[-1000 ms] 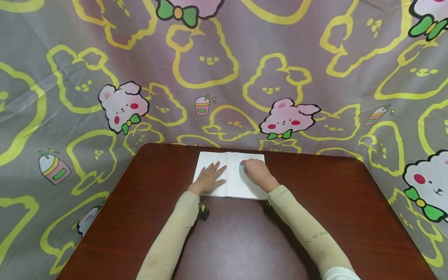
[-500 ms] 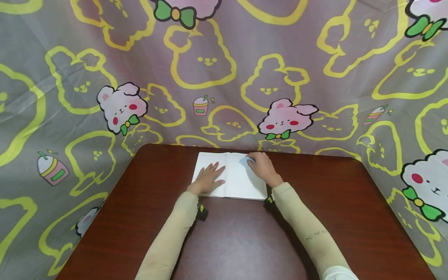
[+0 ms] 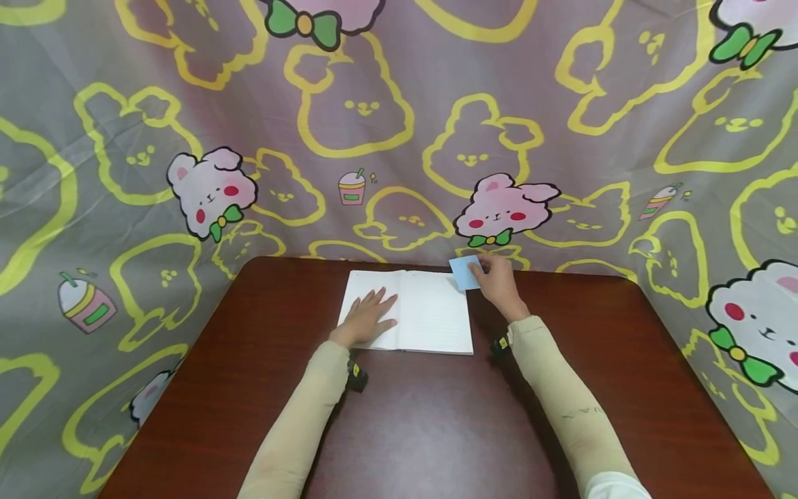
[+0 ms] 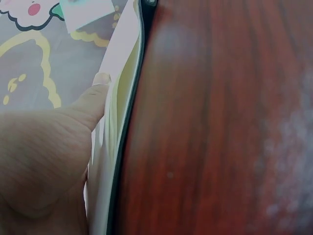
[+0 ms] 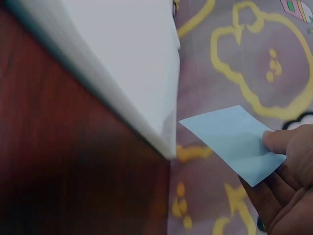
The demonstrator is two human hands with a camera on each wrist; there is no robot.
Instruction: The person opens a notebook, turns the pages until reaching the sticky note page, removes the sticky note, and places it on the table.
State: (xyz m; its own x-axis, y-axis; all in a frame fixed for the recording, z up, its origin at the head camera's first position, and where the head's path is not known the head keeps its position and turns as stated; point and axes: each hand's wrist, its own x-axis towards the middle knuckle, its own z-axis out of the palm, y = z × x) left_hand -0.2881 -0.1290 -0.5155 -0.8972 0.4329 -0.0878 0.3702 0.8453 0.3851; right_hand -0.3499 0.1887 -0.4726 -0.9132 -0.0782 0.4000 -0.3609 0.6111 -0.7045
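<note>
An open notebook point(image 3: 436, 319) with white pages lies near the far side of the table. My left hand point(image 3: 366, 319) rests on its left page with the fingers spread straight. In the left wrist view the thumb of that left hand point(image 4: 44, 152) lies along the pages, above the dark cover edge. My right hand point(image 3: 501, 283) pinches a light blue sticky note point(image 3: 464, 272) by one side, above the notebook's upper right corner. The right wrist view shows the thumb on top of the sticky note point(image 5: 234, 142) and fingers of the right hand point(image 5: 293, 181) beneath, apart from the notebook.
The dark reddish-brown wooden table point(image 3: 399, 430) extends around the notebook on all sides. A grey curtain point(image 3: 386, 104) with cartoon bunnies and yellow outlines hangs behind the table and along both sides. Each wrist carries a small black camera point(image 3: 357, 376).
My right hand has lifted the blue sticky note off the right page and carried it up and to the right, past the notebook's corner. The left hand stays on the left page.
</note>
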